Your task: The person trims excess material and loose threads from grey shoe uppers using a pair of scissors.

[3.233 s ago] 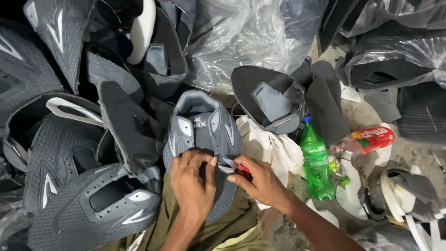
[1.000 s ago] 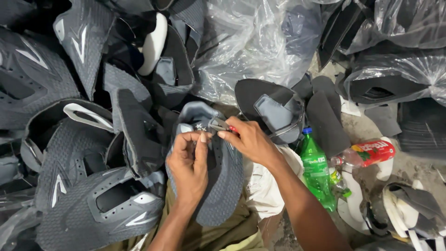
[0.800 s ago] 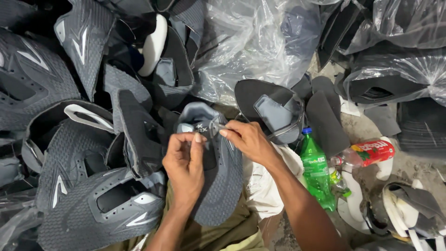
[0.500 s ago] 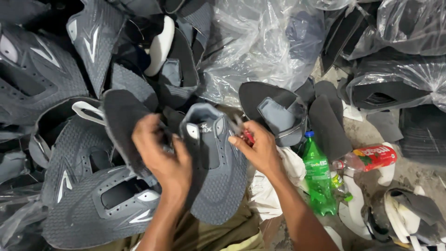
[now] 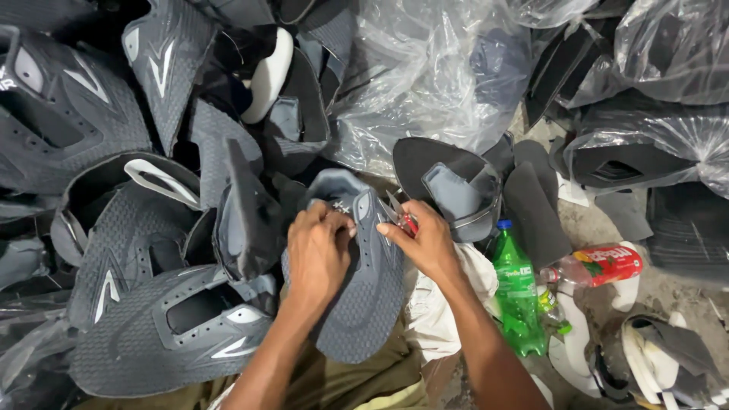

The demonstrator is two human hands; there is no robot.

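Two hands meet on the soft grey fabric shoe upper lying across our lap: our left hand pinches its tongue edge, our right hand grips small red-handled snips. We judge it light and floppy, best held by the stitched rim; beyond lies a green plastic bottle.

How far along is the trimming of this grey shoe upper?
In hand: the left hand presses the grey shoe upper on the lap, while the right hand brings small red-handled snips to its edge. Done: cannot tell, no cut scraps show. Left: possibly many more uppers piled alongside, plus more in plastic bags; whether those are trimmed is unclear.
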